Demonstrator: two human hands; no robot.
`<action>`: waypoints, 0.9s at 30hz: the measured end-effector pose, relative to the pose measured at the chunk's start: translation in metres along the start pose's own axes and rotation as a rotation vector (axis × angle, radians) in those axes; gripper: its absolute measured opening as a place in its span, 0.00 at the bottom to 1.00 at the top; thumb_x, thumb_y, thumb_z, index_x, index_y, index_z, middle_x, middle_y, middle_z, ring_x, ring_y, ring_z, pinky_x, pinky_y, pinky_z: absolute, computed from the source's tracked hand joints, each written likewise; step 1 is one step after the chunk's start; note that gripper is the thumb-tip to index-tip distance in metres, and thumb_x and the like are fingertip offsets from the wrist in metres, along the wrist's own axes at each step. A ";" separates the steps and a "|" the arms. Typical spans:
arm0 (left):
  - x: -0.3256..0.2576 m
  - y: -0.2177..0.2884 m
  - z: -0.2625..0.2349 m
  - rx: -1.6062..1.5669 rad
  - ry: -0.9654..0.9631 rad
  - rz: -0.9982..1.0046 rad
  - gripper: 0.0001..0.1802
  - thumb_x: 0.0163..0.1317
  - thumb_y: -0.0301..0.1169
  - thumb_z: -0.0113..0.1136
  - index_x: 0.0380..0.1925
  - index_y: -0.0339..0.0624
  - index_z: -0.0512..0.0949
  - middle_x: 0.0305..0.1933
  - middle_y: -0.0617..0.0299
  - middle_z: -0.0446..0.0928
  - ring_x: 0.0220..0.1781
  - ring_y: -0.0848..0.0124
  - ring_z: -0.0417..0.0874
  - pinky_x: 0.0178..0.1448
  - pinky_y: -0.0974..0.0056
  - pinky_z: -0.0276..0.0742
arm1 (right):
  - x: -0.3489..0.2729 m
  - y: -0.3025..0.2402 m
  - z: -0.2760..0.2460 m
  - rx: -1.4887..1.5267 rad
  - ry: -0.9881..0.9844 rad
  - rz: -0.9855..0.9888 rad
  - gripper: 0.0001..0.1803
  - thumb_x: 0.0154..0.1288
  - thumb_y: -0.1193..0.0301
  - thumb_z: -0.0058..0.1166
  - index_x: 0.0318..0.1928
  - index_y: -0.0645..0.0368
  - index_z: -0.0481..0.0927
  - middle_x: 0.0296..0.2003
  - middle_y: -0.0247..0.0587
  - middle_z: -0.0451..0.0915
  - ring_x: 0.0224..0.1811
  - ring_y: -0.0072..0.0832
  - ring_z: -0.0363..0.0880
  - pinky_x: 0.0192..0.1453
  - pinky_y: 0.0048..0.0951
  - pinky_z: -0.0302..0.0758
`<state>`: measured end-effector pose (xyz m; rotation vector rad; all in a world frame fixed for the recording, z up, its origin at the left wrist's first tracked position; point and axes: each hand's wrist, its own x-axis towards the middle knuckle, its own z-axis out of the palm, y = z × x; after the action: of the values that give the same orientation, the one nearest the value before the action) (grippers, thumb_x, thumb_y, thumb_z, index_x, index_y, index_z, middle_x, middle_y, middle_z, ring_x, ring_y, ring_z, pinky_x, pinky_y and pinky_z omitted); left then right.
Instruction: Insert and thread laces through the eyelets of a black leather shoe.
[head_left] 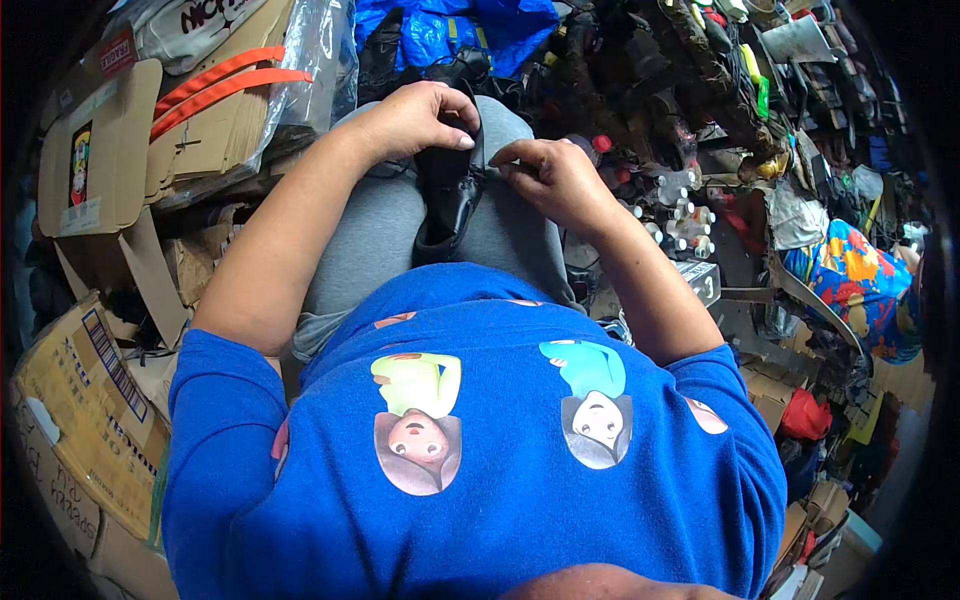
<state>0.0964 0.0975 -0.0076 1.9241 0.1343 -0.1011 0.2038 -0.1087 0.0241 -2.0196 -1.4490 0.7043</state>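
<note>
A black shoe, shiny like leather, rests across my lap between my grey-trousered thighs. My left hand is closed on its far part, with thumb and fingers pinching the edge of the upper. Just right of the shoe is my right hand, its thumb and forefinger drawn together in a pinch. Whatever that pinch holds, if anything, is too small to make out. My left fingers cover part of the shoe's far end.
Flattened cardboard with orange straps stands at the left, above a yellowish carton. Blue plastic sheeting lies beyond my knees. Several small bottles stand right of my thigh, near crowded shelves and a colourful patterned bag.
</note>
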 end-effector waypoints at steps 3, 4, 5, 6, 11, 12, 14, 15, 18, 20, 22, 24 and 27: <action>-0.002 0.004 -0.004 0.078 -0.032 0.017 0.14 0.51 0.28 0.66 0.39 0.39 0.81 0.37 0.60 0.82 0.43 0.70 0.81 0.52 0.65 0.73 | 0.001 -0.005 -0.002 -0.041 0.010 -0.005 0.10 0.58 0.77 0.54 0.40 0.62 0.82 0.32 0.46 0.83 0.34 0.28 0.84 0.40 0.28 0.77; -0.001 0.005 -0.005 0.109 -0.055 0.020 0.14 0.52 0.28 0.65 0.41 0.39 0.82 0.39 0.59 0.83 0.44 0.70 0.81 0.53 0.65 0.73 | 0.000 -0.007 -0.003 -0.053 0.001 0.019 0.10 0.58 0.77 0.54 0.40 0.62 0.82 0.32 0.47 0.83 0.33 0.28 0.83 0.40 0.28 0.77; -0.001 0.006 -0.006 0.108 -0.055 0.021 0.14 0.52 0.28 0.65 0.41 0.39 0.82 0.39 0.59 0.83 0.44 0.70 0.81 0.53 0.65 0.73 | 0.000 -0.008 -0.003 -0.066 -0.008 0.044 0.10 0.58 0.77 0.54 0.40 0.62 0.82 0.32 0.47 0.83 0.33 0.28 0.83 0.39 0.28 0.77; -0.001 0.008 -0.007 0.086 -0.088 0.005 0.14 0.52 0.29 0.64 0.40 0.40 0.82 0.38 0.60 0.79 0.45 0.69 0.78 0.54 0.65 0.72 | 0.000 -0.008 -0.003 -0.067 -0.008 0.045 0.10 0.58 0.77 0.54 0.40 0.62 0.82 0.32 0.47 0.83 0.33 0.28 0.83 0.39 0.28 0.77; 0.000 0.010 -0.008 0.054 -0.116 -0.039 0.15 0.51 0.29 0.64 0.41 0.40 0.83 0.39 0.59 0.75 0.46 0.67 0.76 0.54 0.65 0.70 | 0.000 -0.005 0.001 -0.053 0.021 0.026 0.10 0.57 0.76 0.54 0.40 0.62 0.82 0.31 0.48 0.83 0.33 0.30 0.84 0.38 0.29 0.77; 0.000 0.011 -0.008 0.072 -0.117 -0.033 0.15 0.51 0.28 0.63 0.41 0.40 0.83 0.39 0.59 0.75 0.46 0.67 0.76 0.55 0.65 0.71 | 0.000 -0.006 0.001 -0.055 0.019 0.025 0.10 0.57 0.76 0.54 0.40 0.62 0.82 0.31 0.48 0.83 0.33 0.30 0.84 0.38 0.29 0.77; 0.001 0.009 -0.007 0.088 -0.119 -0.025 0.15 0.51 0.28 0.63 0.41 0.41 0.83 0.39 0.58 0.76 0.47 0.66 0.77 0.55 0.65 0.71 | 0.000 -0.008 0.001 -0.131 0.007 0.047 0.10 0.56 0.76 0.53 0.40 0.61 0.82 0.30 0.48 0.83 0.34 0.35 0.84 0.39 0.31 0.77; 0.003 0.007 -0.007 0.052 -0.133 -0.034 0.15 0.51 0.28 0.63 0.41 0.41 0.83 0.39 0.58 0.76 0.47 0.66 0.77 0.55 0.65 0.71 | 0.000 -0.007 0.003 -0.132 0.006 0.048 0.10 0.56 0.76 0.53 0.40 0.61 0.82 0.30 0.48 0.83 0.34 0.35 0.84 0.39 0.31 0.77; 0.003 0.007 -0.007 0.043 -0.145 -0.033 0.16 0.51 0.27 0.63 0.42 0.42 0.83 0.39 0.58 0.76 0.47 0.66 0.77 0.55 0.64 0.71 | -0.001 -0.004 0.010 -0.190 0.057 -0.057 0.09 0.57 0.75 0.55 0.39 0.59 0.83 0.28 0.48 0.83 0.34 0.38 0.83 0.38 0.32 0.76; 0.004 0.007 -0.007 0.067 -0.148 -0.021 0.16 0.50 0.27 0.62 0.42 0.42 0.83 0.39 0.58 0.76 0.47 0.66 0.77 0.55 0.64 0.71 | -0.002 0.003 0.016 -0.230 0.139 -0.130 0.09 0.53 0.70 0.58 0.37 0.51 0.84 0.28 0.47 0.81 0.31 0.42 0.81 0.40 0.38 0.76; 0.005 0.008 -0.007 0.094 -0.162 -0.011 0.15 0.50 0.27 0.63 0.41 0.43 0.83 0.39 0.59 0.76 0.47 0.66 0.76 0.56 0.64 0.70 | -0.002 0.008 0.011 -0.243 0.171 -0.192 0.10 0.53 0.71 0.59 0.37 0.50 0.84 0.28 0.45 0.80 0.31 0.41 0.80 0.39 0.37 0.76; 0.005 0.009 -0.007 0.127 -0.151 0.015 0.14 0.51 0.27 0.63 0.40 0.43 0.83 0.39 0.59 0.76 0.48 0.66 0.75 0.57 0.64 0.69 | 0.001 0.012 0.010 -0.128 0.168 -0.147 0.11 0.51 0.73 0.62 0.38 0.48 0.85 0.29 0.39 0.76 0.33 0.38 0.78 0.40 0.35 0.75; 0.010 0.007 -0.006 0.195 -0.145 0.071 0.13 0.51 0.28 0.64 0.39 0.43 0.83 0.40 0.59 0.75 0.49 0.66 0.74 0.58 0.65 0.68 | 0.006 0.022 0.008 -0.008 0.079 -0.078 0.12 0.51 0.73 0.63 0.39 0.47 0.86 0.30 0.40 0.77 0.34 0.35 0.78 0.39 0.33 0.75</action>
<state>0.1074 0.1014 -0.0002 2.1062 -0.0429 -0.2115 0.2147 -0.1079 0.0021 -1.9633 -1.4778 0.5806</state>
